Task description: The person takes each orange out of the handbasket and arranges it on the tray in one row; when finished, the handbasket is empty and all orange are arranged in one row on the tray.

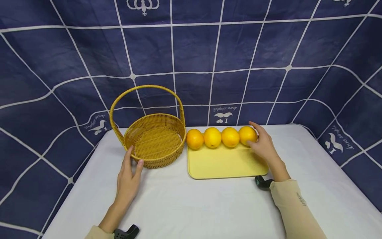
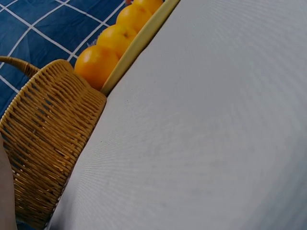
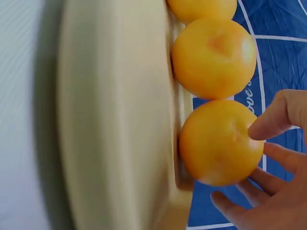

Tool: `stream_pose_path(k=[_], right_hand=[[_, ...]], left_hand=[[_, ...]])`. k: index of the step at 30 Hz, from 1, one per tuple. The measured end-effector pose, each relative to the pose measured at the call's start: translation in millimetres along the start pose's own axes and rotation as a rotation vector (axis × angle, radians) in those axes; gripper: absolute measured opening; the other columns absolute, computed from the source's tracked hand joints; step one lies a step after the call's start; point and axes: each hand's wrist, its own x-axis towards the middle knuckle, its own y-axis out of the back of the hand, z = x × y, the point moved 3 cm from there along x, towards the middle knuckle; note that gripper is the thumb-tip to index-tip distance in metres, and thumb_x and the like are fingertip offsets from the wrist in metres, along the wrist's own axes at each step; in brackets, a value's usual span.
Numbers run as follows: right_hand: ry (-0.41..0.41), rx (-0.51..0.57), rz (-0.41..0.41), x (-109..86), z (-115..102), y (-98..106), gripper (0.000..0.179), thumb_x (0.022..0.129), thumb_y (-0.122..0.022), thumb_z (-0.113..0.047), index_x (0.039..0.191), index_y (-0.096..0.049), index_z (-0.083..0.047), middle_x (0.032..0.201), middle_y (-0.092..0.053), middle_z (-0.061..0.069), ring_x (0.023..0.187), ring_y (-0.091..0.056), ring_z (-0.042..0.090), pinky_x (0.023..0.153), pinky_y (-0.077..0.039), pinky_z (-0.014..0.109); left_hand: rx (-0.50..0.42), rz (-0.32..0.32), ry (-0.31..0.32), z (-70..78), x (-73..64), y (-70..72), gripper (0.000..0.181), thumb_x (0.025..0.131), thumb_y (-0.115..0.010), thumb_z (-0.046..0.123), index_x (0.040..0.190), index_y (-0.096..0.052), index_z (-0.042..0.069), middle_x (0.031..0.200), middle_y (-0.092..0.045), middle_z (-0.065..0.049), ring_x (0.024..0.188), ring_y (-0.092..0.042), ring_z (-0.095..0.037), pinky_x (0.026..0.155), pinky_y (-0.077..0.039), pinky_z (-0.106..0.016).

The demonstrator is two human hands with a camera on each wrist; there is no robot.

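A row of several oranges lies along the back of a yellow tray (image 1: pixel 221 166). At the row's right end, my right hand (image 1: pixel 262 144) holds the last orange (image 1: pixel 247 135), thumb on the near side and fingers curved round its far side. The right wrist view shows the thumb on that orange (image 3: pixel 220 143), with the fingers partly hidden behind it. To the left of the tray stands a wicker basket (image 1: pixel 158 162) with a tall arched handle. My left hand (image 1: pixel 128 181) rests at its front left rim with fingers extended. Only a sliver of that hand shows in the left wrist view.
A white cloth (image 1: pixel 209 209) covers the table. Dark blue fabric with white lines (image 1: pixel 194 49) hangs behind it and at both sides. The basket's right side stands close to the leftmost orange (image 1: pixel 195 138), and its handle (image 1: pixel 146 86) rises high above the rim.
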Motion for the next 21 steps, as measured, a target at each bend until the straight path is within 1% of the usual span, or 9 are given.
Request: stream_pose_path(k=[4,7,9,11,14,16,19,21], right_hand=[[0.020,-0.014,-0.004,-5.6,0.8,8.2,0.080,0.088,-0.067,-0.001,0.162,-0.038,-0.008,0.163,-0.039,0.026,0.150,-0.036,0.048,0.116,-0.040,0.068],[0.056,-0.065,-0.012,-15.6,4.1,13.8,0.082,0.086,-0.069,-0.001,0.162,-0.039,-0.009,0.163,-0.040,0.025,0.149,-0.038,0.049,0.114,-0.041,0.068],[0.092,-0.101,-0.013,-24.3,6.8,18.6,0.084,0.084,-0.071,-0.001,0.161,-0.040,-0.009,0.162,-0.042,0.025,0.148,-0.039,0.049,0.113,-0.041,0.071],[0.137,-0.134,-0.005,-34.0,9.4,25.4,0.085,0.082,-0.073,-0.001,0.160,-0.041,-0.009,0.161,-0.043,0.024,0.147,-0.041,0.050,0.111,-0.040,0.072],[0.194,-0.173,0.005,-50.3,13.1,35.0,0.085,0.081,-0.074,-0.002,0.160,-0.042,-0.008,0.161,-0.042,0.026,0.146,-0.041,0.051,0.108,-0.038,0.076],[0.209,-0.199,0.012,-62.7,15.7,41.0,0.084,0.082,-0.075,-0.005,0.160,-0.042,-0.008,0.161,-0.041,0.028,0.145,-0.040,0.053,0.105,-0.038,0.078],[0.187,-0.240,0.015,-79.5,20.0,47.8,0.082,0.090,-0.077,-0.017,0.162,-0.038,-0.006,0.162,-0.036,0.031,0.145,-0.037,0.056,0.104,-0.036,0.081],[0.152,-0.267,0.020,-87.3,22.3,51.9,0.084,0.094,-0.077,-0.028,0.163,-0.035,-0.006,0.164,-0.032,0.031,0.147,-0.034,0.057,0.108,-0.032,0.082]], left_hand=[[0.029,0.011,0.012,0.8,0.7,3.5,0.068,0.109,-0.056,0.040,0.169,-0.024,0.034,0.177,-0.018,-0.010,0.160,-0.023,-0.043,0.124,-0.025,-0.070],[0.049,0.035,0.014,0.5,0.9,6.4,0.068,0.109,-0.057,0.040,0.169,-0.025,0.034,0.177,-0.011,-0.013,0.161,-0.018,-0.044,0.124,-0.022,-0.071],[0.056,0.050,0.007,0.4,1.0,6.7,0.068,0.108,-0.058,0.039,0.168,-0.026,0.033,0.178,-0.009,-0.012,0.162,-0.016,-0.043,0.125,-0.021,-0.070],[0.060,0.064,-0.014,1.4,1.2,5.5,0.069,0.108,-0.059,0.038,0.168,-0.028,0.031,0.178,-0.009,-0.011,0.162,-0.016,-0.042,0.126,-0.020,-0.069],[0.069,0.081,-0.060,3.8,1.5,5.0,0.069,0.107,-0.061,0.037,0.168,-0.030,0.029,0.178,-0.010,-0.010,0.162,-0.015,-0.042,0.128,-0.018,-0.068],[0.087,0.093,-0.104,6.1,1.3,5.7,0.071,0.106,-0.062,0.037,0.168,-0.029,0.029,0.178,-0.011,-0.011,0.162,-0.015,-0.042,0.128,-0.016,-0.067],[0.119,0.115,-0.180,10.4,0.5,8.2,0.072,0.105,-0.063,0.035,0.168,-0.028,0.030,0.177,-0.014,-0.013,0.163,-0.015,-0.040,0.131,-0.014,-0.062],[0.137,0.124,-0.227,13.2,-1.0,9.8,0.073,0.105,-0.064,0.033,0.168,-0.029,0.029,0.176,-0.016,-0.015,0.163,-0.015,-0.039,0.131,-0.013,-0.061]])
